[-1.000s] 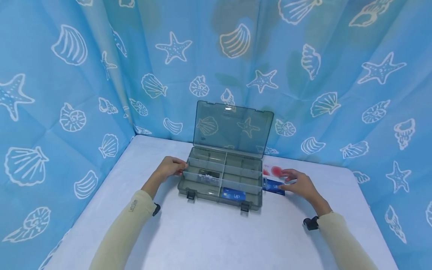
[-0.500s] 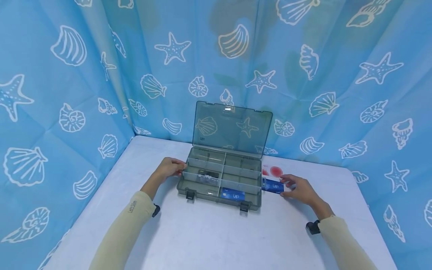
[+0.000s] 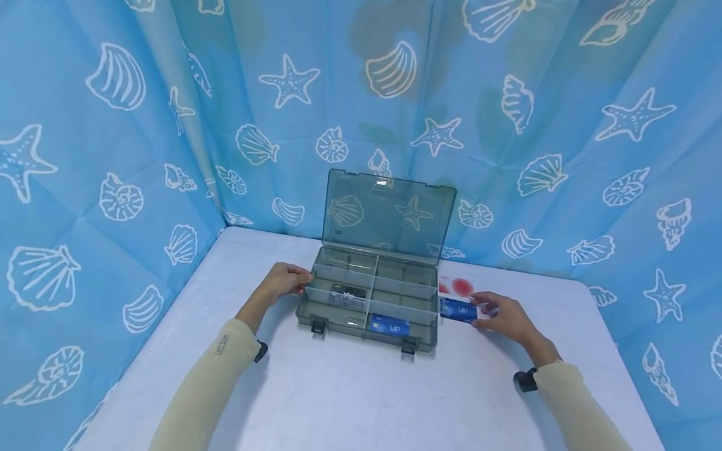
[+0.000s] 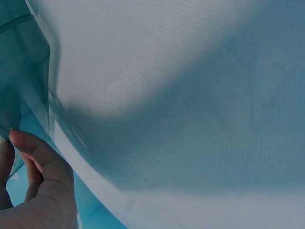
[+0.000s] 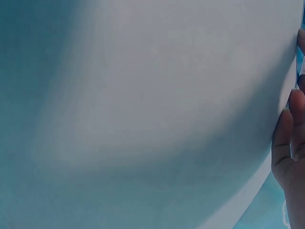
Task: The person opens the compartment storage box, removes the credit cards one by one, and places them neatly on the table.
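Right hand (image 3: 504,318) pinches blue card (image 3: 459,311) — left hand (image 3: 281,280) holds box (image 3: 361,335).

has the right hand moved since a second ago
Yes: against the open box, the right hand has shifted slightly rightward and nearer the person, and now holds the outer blue card by its right end.

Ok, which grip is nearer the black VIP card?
Left. The left grip is at the left edge of the box, left of the black VIP card; the right grip is farther, past the right side, on a blue VIP card.
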Action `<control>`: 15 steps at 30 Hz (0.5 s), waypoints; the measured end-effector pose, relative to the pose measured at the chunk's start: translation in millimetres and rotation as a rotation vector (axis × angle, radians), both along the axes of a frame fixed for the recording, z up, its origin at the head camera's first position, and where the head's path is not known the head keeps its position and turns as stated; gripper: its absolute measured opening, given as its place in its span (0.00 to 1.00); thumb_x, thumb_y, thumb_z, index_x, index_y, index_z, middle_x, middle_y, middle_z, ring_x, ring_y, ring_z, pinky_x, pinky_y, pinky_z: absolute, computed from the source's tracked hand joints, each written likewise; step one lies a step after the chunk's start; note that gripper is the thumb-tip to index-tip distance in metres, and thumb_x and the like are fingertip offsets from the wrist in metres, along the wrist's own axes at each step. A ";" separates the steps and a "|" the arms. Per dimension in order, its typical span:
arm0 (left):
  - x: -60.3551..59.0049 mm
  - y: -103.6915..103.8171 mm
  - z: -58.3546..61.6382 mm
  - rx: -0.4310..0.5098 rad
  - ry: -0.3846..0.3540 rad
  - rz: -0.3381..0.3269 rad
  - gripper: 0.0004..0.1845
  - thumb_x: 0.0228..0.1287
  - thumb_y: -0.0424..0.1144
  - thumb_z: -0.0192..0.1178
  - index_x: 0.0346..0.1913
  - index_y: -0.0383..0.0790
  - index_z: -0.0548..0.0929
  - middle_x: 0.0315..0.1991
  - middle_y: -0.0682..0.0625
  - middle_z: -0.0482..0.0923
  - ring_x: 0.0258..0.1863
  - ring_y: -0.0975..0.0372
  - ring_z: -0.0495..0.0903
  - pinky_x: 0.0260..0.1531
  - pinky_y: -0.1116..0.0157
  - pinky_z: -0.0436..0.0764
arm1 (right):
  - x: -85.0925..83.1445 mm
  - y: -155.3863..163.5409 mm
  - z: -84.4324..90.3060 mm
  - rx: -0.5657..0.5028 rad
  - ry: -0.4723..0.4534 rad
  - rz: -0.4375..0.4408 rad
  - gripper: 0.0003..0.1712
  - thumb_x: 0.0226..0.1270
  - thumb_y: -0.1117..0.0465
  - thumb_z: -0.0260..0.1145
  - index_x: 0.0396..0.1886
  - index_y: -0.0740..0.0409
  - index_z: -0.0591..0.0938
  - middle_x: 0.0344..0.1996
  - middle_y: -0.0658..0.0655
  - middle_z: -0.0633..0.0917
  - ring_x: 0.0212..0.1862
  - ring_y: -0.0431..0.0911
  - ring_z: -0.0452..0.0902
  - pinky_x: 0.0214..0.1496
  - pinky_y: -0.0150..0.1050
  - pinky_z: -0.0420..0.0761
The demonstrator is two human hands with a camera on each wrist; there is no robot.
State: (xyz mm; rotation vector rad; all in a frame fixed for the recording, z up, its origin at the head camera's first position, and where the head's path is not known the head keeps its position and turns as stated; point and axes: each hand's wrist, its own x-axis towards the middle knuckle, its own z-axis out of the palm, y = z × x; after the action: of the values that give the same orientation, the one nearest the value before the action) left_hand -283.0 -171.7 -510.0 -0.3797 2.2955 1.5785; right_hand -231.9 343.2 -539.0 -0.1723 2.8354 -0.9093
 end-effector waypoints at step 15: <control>-0.6 0.1 1.5 -0.006 -0.004 0.002 0.15 0.65 0.40 0.64 0.51 0.35 0.81 0.45 0.42 0.79 0.40 0.55 0.80 0.39 0.65 0.82 | 2.7 -2.1 -1.7 0.000 -0.001 -0.037 0.37 0.54 0.52 0.77 0.64 0.54 0.76 0.53 0.62 0.81 0.49 0.57 0.76 0.50 0.52 0.82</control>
State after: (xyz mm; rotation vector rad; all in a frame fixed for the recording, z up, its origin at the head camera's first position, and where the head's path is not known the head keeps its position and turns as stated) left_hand -283.6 -171.6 -508.5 -0.3860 2.2973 1.5707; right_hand -229.1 341.1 -540.7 -0.1190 2.8465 -0.9168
